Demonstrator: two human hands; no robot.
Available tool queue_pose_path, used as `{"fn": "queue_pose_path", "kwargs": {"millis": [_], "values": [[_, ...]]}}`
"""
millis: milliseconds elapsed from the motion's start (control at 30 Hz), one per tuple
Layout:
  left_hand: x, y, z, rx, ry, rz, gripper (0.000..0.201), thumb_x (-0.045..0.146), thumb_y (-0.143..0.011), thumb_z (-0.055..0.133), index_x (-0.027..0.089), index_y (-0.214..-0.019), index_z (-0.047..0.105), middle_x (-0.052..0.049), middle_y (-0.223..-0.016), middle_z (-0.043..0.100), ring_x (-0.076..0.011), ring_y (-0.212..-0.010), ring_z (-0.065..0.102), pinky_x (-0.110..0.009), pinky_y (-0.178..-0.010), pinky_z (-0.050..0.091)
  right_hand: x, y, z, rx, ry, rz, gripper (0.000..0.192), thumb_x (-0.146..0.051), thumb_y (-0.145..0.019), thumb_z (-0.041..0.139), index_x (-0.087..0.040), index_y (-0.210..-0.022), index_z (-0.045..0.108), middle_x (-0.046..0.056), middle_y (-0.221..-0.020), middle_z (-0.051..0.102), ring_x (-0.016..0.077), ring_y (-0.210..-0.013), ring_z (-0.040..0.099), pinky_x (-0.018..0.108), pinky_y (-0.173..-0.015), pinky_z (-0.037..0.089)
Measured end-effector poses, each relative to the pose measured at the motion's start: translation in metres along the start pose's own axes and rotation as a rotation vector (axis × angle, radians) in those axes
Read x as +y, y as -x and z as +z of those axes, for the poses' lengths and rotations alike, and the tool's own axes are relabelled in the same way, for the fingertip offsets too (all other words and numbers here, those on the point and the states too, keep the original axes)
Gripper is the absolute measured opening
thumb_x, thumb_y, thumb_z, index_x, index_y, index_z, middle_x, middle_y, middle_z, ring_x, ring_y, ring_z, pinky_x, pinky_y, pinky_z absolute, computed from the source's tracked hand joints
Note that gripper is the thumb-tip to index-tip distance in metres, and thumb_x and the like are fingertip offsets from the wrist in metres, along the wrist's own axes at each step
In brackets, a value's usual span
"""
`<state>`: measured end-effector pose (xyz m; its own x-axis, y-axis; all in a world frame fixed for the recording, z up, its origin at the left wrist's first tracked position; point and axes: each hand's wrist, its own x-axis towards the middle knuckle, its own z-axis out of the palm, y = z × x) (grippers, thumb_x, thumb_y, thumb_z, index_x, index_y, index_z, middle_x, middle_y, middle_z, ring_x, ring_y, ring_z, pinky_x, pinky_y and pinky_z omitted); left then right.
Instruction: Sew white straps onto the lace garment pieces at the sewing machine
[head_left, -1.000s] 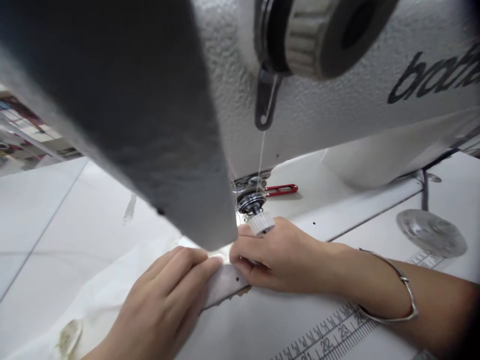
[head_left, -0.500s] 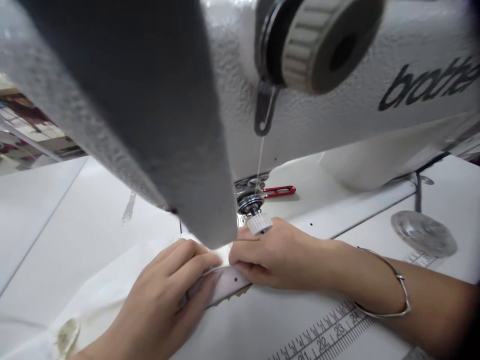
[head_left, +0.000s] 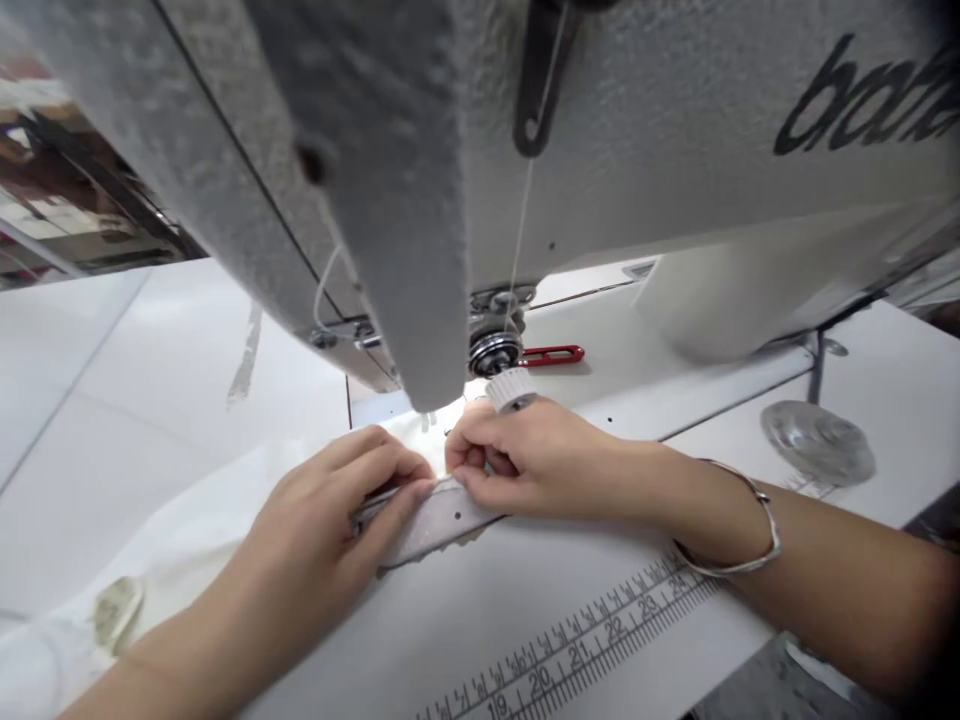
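Under the head of a sewing machine [head_left: 420, 200] lies white fabric [head_left: 202, 510], which trails off to the left. My left hand [head_left: 337, 510] pinches the fabric's near edge between thumb and fingers. Just to its right, my right hand [head_left: 525, 455] has thumb and fingertips closed on the same edge, close in front of the needle area. The needle and presser foot are mostly hidden by the machine head and my fingers. A metal bracelet [head_left: 772, 535] circles my right wrist.
Red-handled thread snips [head_left: 553, 356] lie on the machine bed behind my right hand. A clear round dish [head_left: 817, 442] sits at the right. A printed ruler scale [head_left: 577, 655] runs along the table front. The white tension knob [head_left: 511, 390] hangs just above my right hand.
The view has shifted, so the machine and hands appear higher. My right thumb and fingers now show a clearer pinch at the fabric edge, and both hands stay close together.
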<state>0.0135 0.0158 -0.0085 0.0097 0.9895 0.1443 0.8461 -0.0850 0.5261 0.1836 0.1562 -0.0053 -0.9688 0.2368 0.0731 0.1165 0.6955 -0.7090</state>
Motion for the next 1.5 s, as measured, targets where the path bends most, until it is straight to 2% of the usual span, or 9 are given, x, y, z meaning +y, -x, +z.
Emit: {"fn": "queue_pose_path", "kwargs": {"millis": [333,600,700,833,900,967,1133,1300,1500], "values": [[-0.003,0.0,-0.002,0.015,0.023,0.046,0.016,0.029,-0.095,0.049,0.025,-0.088,0.063,0.003,-0.084,0.063,-0.0105,-0.074,0.06,-0.02,-0.063,0.047,0.0,0.0,-0.002,-0.026,-0.037,-0.009,0.005,-0.013,-0.078,0.058,-0.017,-0.081,0.061,-0.003,-0.074,0.06,0.0097,-0.064,0.05,0.022,-0.061,0.035],[-0.003,0.007,0.004,0.089,-0.104,0.178,0.016,0.021,-0.095,0.047,0.022,-0.095,0.063,-0.001,-0.088,0.061,-0.0126,-0.077,0.06,-0.023,-0.064,0.048,0.001,0.0,-0.001,-0.023,0.016,-0.09,0.008,-0.01,-0.078,0.056,-0.016,-0.079,0.061,-0.003,-0.077,0.057,0.0086,-0.065,0.049,0.021,-0.059,0.034],[-0.005,0.011,0.005,0.075,-0.177,0.253,0.018,0.016,-0.095,0.045,0.02,-0.101,0.062,-0.003,-0.09,0.061,-0.0146,-0.079,0.059,-0.026,-0.068,0.048,0.004,0.001,0.0,-0.008,0.101,-0.176,0.01,-0.01,-0.081,0.054,-0.016,-0.08,0.061,-0.002,-0.078,0.057,0.0104,-0.068,0.049,0.023,-0.06,0.034],[-0.005,0.015,0.004,0.09,-0.323,0.379,0.021,0.01,-0.093,0.045,0.017,-0.106,0.061,-0.005,-0.093,0.065,-0.0183,-0.083,0.059,-0.031,-0.073,0.048,0.004,0.005,0.001,-0.025,0.323,-0.302,0.016,-0.011,-0.09,0.048,-0.016,-0.082,0.061,0.0,-0.079,0.057,0.012,-0.072,0.049,0.026,-0.057,0.032],[-0.003,0.014,0.003,0.095,-0.297,0.37,0.022,0.008,-0.093,0.045,0.017,-0.105,0.061,-0.005,-0.094,0.065,-0.0178,-0.085,0.059,-0.031,-0.074,0.048,0.001,0.007,0.0,-0.039,0.418,-0.312,0.017,-0.01,-0.091,0.047,-0.016,-0.08,0.06,0.0,-0.078,0.056,0.0118,-0.069,0.047,0.027,-0.054,0.029],[-0.002,0.012,0.002,0.082,-0.221,0.303,0.02,0.01,-0.094,0.046,0.019,-0.102,0.061,-0.003,-0.094,0.065,-0.0159,-0.083,0.06,-0.028,-0.072,0.049,-0.002,0.008,0.0,-0.038,0.477,-0.313,0.017,-0.009,-0.09,0.048,-0.016,-0.078,0.059,0.0,-0.077,0.056,0.0119,-0.065,0.044,0.028,-0.052,0.026],[-0.005,0.008,0.001,0.022,-0.086,0.183,0.016,0.016,-0.095,0.047,0.023,-0.098,0.061,-0.001,-0.09,0.062,-0.0122,-0.077,0.062,-0.023,-0.065,0.051,-0.002,0.007,0.004,0.002,0.515,-0.285,0.009,-0.015,-0.089,0.049,-0.016,-0.084,0.057,0.001,-0.086,0.06,0.0124,-0.059,0.038,0.029,-0.048,0.022],[-0.008,0.006,0.004,0.036,-0.099,0.206,0.018,0.015,-0.095,0.043,0.023,-0.1,0.059,-0.002,-0.086,0.061,-0.0126,-0.073,0.063,-0.022,-0.062,0.053,0.002,0.007,0.009,0.074,0.504,-0.313,0.01,-0.017,-0.088,0.047,-0.017,-0.085,0.057,0.002,-0.087,0.063,0.0135,-0.063,0.046,0.031,-0.049,0.026],[-0.003,0.0,0.005,0.127,-0.116,0.242,0.019,0.013,-0.094,0.041,0.022,-0.091,0.058,-0.001,-0.081,0.063,-0.0122,-0.07,0.065,-0.02,-0.06,0.053,0.003,0.004,0.01,0.066,0.547,-0.238,0.013,-0.018,-0.09,0.045,-0.018,-0.091,0.058,0.006,-0.092,0.067,0.0158,-0.067,0.053,0.03,-0.054,0.035]]}}
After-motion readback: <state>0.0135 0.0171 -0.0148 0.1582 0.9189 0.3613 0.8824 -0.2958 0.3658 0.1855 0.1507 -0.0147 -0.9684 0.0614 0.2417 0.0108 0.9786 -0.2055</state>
